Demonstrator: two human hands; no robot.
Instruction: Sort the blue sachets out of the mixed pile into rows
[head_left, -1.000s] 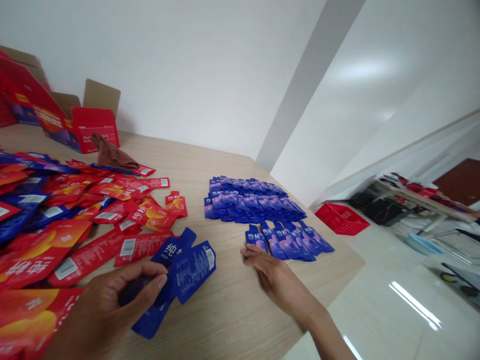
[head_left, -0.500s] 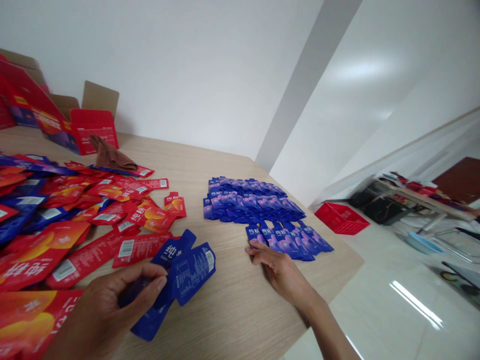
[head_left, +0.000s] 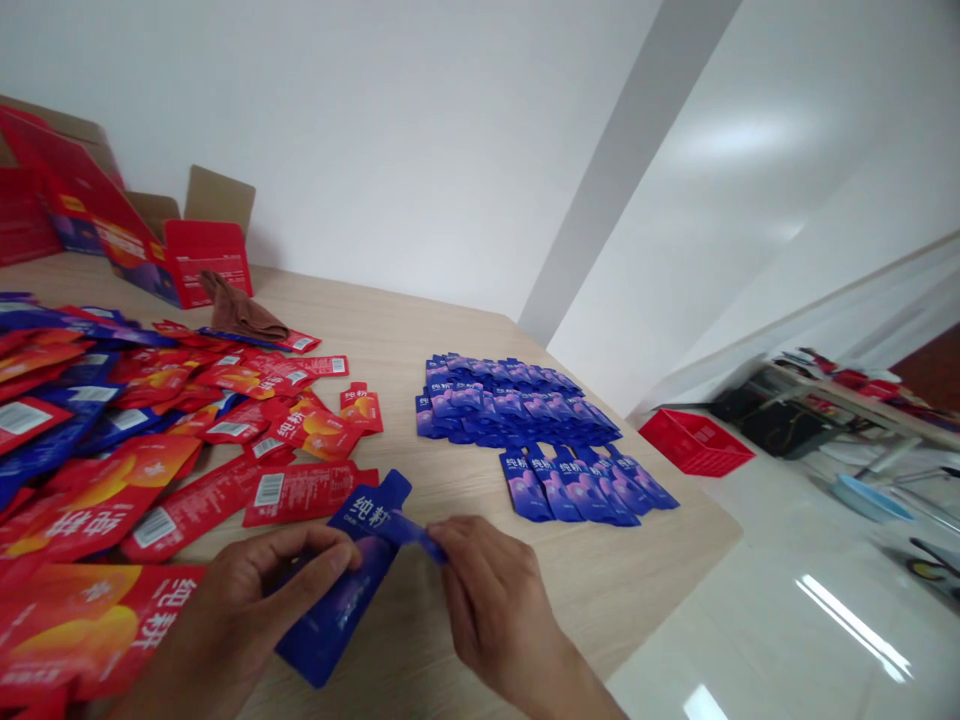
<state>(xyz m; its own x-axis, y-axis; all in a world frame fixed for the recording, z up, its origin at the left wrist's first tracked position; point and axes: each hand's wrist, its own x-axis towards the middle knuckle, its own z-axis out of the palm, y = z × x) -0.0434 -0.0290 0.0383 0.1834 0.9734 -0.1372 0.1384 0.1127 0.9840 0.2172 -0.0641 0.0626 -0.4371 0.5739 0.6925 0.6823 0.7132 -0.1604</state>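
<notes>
Low at the front of the table, my left hand pinches a blue sachet with a notched top and white lettering. My right hand is closed on a second blue sachet, seen almost edge-on and blurred, right beside the first one. A mixed heap of red sachets and blue ones lies to the left, some under my left forearm. Ahead of my right hand, overlapping rows of blue sachets lie face up, with a shorter fanned row nearest me.
Open red cardboard boxes stand at the back left against the wall. A brown cloth lies on the heap's far edge. Past the table's right edge are a red crate and a light-blue basin on the floor.
My right hand has come back from the short row of blue sachets to my left hand. It now grips the upper blue sachet, which has turned edge-on. The view has shifted slightly.
</notes>
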